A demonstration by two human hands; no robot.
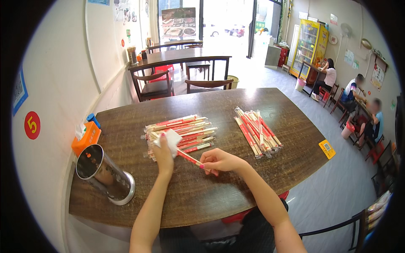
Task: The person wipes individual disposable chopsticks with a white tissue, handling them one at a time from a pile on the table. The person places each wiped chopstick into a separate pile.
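Observation:
My left hand [164, 155] grips a white paper tissue [173, 141] folded around one wrapped pair of chopsticks [189, 157]. The lower end of that pair is pinched between the thumb and fingers of my right hand [220, 160]. Behind and under my left hand lies a wide pile of wrapped chopsticks [190, 128], in clear film with red bands; my hand and the tissue hide part of it. Farther right, apart from both hands, a smaller pile of wrapped chopsticks [257, 131] rests on the dark wooden table [240, 189].
At the table's left stand a metal chopstick holder [109, 177], an orange tissue box [87, 137] and a blue-capped container [93, 120]. An orange card with a printed code [327, 149] is at the right edge. Chairs [208, 84] and another table [180, 57] stand ahead; several people sit at right.

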